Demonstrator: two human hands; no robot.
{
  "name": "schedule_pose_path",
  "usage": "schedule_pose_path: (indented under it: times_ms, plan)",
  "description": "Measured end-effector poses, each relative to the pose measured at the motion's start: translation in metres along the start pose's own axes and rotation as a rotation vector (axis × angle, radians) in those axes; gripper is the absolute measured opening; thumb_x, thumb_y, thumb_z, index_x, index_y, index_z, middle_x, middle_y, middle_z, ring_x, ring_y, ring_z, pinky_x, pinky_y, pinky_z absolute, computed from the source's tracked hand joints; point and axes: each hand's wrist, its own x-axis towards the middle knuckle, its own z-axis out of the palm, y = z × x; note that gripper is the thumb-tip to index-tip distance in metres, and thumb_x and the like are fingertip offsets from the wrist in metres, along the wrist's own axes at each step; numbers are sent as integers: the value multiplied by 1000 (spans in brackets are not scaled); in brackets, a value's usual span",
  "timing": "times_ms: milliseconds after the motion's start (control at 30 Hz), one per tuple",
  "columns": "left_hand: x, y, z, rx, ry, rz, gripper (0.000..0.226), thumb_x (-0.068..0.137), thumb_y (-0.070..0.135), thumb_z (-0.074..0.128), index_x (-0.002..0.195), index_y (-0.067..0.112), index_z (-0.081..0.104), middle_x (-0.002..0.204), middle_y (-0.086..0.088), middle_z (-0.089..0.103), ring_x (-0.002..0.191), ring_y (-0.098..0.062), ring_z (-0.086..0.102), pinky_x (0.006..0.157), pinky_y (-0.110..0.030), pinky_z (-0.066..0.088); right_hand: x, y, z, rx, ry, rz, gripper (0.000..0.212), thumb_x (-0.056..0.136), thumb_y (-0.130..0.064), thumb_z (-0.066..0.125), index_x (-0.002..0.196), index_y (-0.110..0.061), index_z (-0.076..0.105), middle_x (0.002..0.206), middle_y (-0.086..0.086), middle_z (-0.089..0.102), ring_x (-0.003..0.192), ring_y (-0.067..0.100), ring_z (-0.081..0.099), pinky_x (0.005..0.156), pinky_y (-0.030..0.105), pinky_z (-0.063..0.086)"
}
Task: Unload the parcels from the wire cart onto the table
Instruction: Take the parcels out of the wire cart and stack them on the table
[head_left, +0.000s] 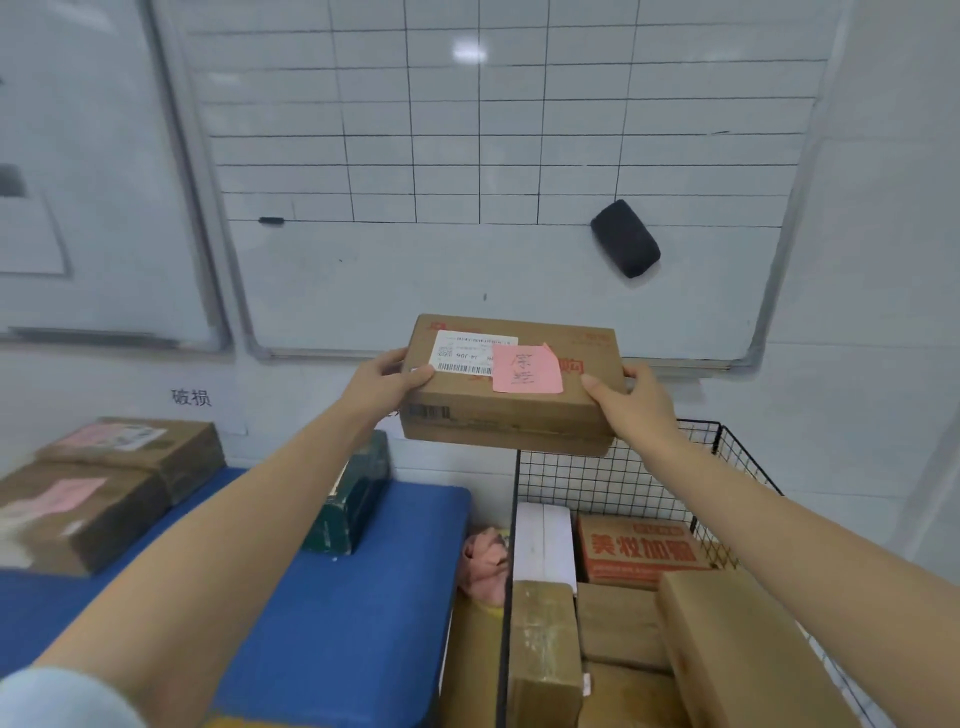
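Head view: left hand (387, 382) and right hand (631, 397) hold one brown parcel (511, 410) by its two ends, up in the air in front of the whiteboard (467, 270). Left thumb lies on the parcel's top near a white label (470, 353), other fingers hidden beneath; right thumb presses the top near the right edge, fingers curled round the far end. Pink note (527, 370) stuck on top, partly overlapping the label. Parcel hangs above the cart's (597, 478) far left corner, clear of the table (337, 597). Cart holds several more boxes, among them an orange-printed box (641, 551) and a white box (543, 540). Table, blue-topped, just left of the cart, carries two brown parcels (130, 452) at its far left and a dark green box (348, 499) nearer the cart. Black eraser (625, 238) sticks on the whiteboard
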Motion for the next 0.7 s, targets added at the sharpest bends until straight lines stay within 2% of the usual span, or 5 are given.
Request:
schedule_pose_path:
  times_ms: [100,300,500,600,700]
  plan:
    - [-12,-2,-14,-17,23,-20,45,91,21,62,134,23,52,120,1,63,103,-19,63,89,-38,52,-9,-5,14,16,-35,-15,57,90,-37,62,137,-13,40,133,4,52,99,14,49,79,30,43]
    - [-44,-16,-54,7,119,-34,39,93,19,58,131,23,52,118,1,62,95,-14,61,87,-39,52,-31,-23,46,-25,-151,-44,50,90,-35,62,131,-13,42,127,4,56,96,15,51,80,31,46]
    - [-76,-38,-98,-1,228,-160,64,79,45,72,133,29,40,121,-3,59,107,-25,61,96,-50,49,-60,-34,77,-136,-293,-77,52,87,-41,64,126,-14,42,111,-1,57,94,16,55,79,32,48]
    - [-96,-50,-101,-132,245,-262,61,85,38,69,134,35,33,117,4,56,99,-21,61,83,-51,54,-72,-37,86,-182,-339,-106,57,86,-41,64,130,-14,40,118,3,58,102,20,58,85,37,50]
    - [-110,-61,-103,-228,282,-306,52,91,26,64,134,31,37,111,8,56,86,-12,57,59,-39,53,-88,-36,93,-219,-394,-103,68,88,-43,62,141,-12,32,132,8,53,113,23,55,87,33,46]
